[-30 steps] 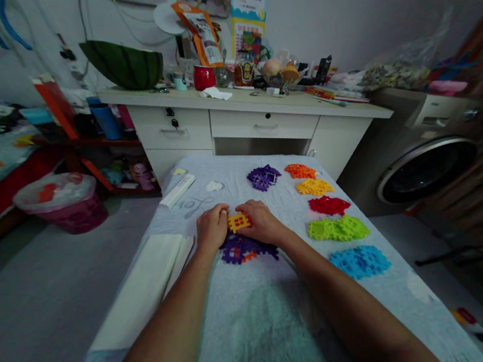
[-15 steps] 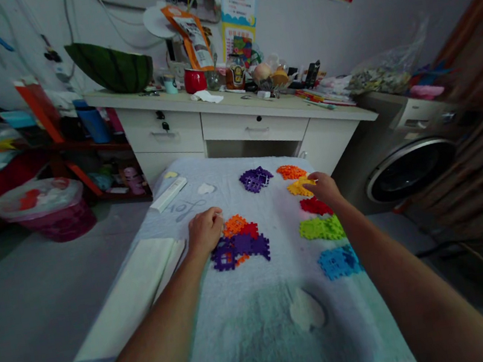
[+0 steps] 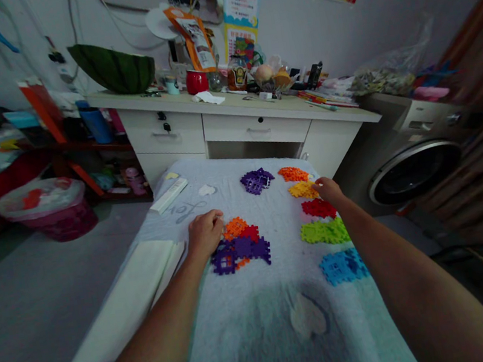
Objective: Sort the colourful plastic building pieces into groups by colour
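Observation:
My left hand point(image 3: 206, 233) rests with curled fingers at the left edge of some joined interlocking plastic pieces; what it grips, if anything, is hidden. Those pieces include orange point(image 3: 235, 227), red point(image 3: 251, 232) and purple point(image 3: 243, 246) ones lying flat on the cloth. My right hand point(image 3: 330, 191) is closed at the right edge of a pile of yellow interlocking pieces point(image 3: 302, 190). Its fingertips meet there, and anything between them is too small to make out. Beside that pile lie orange pieces point(image 3: 292, 174), red pieces point(image 3: 318, 208), green pieces point(image 3: 324, 231) and blue pieces point(image 3: 343, 266).
Purple pieces point(image 3: 257, 181) lie at the far middle of the cloth-covered table point(image 3: 297, 356). A long white box point(image 3: 169, 196) sits at its far left. Behind stands a white desk point(image 3: 255, 127) with a watermelon piece point(image 3: 116, 70) on top. A washing machine point(image 3: 418, 140) is at right.
My right hand has drawn back slightly right and nearer, from over the yellow pieces to their edge. My left hand stays nearly in place.

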### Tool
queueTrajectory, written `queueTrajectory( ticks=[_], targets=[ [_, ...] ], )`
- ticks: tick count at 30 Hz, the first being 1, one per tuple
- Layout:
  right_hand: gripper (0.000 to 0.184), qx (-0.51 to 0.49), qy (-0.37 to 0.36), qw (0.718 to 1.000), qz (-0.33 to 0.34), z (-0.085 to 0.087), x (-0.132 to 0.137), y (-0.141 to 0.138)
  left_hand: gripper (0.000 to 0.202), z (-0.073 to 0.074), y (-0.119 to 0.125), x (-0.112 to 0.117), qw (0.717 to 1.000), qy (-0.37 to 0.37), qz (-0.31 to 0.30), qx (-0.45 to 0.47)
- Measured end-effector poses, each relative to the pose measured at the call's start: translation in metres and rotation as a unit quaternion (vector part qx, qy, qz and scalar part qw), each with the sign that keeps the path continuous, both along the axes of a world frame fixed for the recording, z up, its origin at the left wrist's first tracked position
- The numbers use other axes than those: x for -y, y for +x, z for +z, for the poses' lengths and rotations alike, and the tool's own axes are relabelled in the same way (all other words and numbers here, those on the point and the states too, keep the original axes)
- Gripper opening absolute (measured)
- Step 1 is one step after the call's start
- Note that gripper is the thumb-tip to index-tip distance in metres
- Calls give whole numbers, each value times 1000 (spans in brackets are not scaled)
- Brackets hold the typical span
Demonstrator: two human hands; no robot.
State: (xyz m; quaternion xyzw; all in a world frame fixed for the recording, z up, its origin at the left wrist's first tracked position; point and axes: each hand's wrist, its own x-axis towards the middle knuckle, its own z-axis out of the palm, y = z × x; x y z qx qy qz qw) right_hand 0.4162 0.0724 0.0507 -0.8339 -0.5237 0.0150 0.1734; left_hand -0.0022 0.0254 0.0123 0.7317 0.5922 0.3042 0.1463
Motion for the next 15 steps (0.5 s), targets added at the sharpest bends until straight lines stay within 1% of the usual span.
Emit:
queueTrajectory(
  ticks=[4,6,8,10,12,15],
  targets=[
    [24,-10,10,1000,-6,3,10,-4,33,-1,0,0,1000,-1,2,8],
    [26,-21,39,999,3,9,16,-10,32,-2,0,0,1000,1,4,13],
    [29,-37,88,995,25,16,24,-20,32,-3,0,0,1000,5,4,18],
    [29,-51,135,987,65,23,31,-38,31,-4,1,-1,1000,10,7,26],
    [27,-65,160,977,122,26,41,-64,31,-5,0,-2,999,13,10,37],
    [23,-106,136,956,235,24,61,-113,32,-7,0,-3,998,22,9,60]
  ],
)
